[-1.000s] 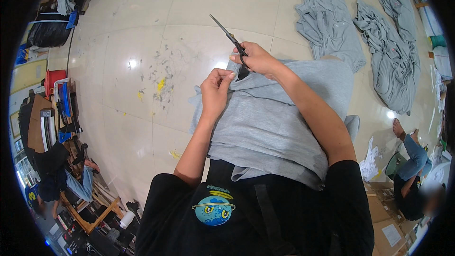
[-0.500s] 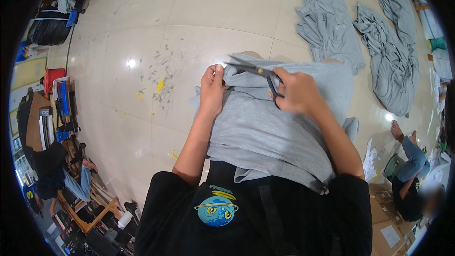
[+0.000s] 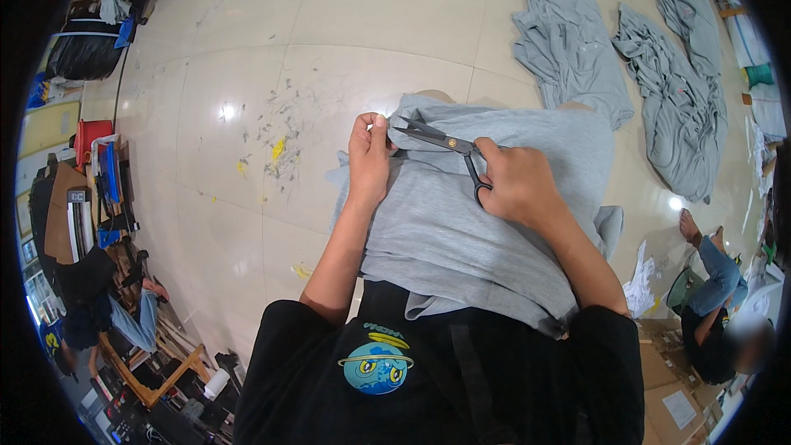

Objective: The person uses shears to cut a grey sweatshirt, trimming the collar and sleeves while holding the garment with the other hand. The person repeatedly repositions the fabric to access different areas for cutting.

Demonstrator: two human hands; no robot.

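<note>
Grey fabric lies spread over my lap, with folds running across it. My left hand is closed at its far left edge, thumb and fingers pinching the grey fabric there; the exact bit between the fingertips is hard to make out. In my right hand are black-handled scissors, thumb and fingers through the loops. Their blades are slightly parted and point left toward my left fingertips, lying just above the cloth.
Grey garments lie heaped on the tiled floor ahead and to the right. Thread scraps and yellow bits are scattered at left. A seated person is at the right, beside cardboard boxes. Another person is at the left.
My right hand and the scissors have shifted slightly down and toward me, and the blades have turned a little. My left hand has stayed nearly in place.
</note>
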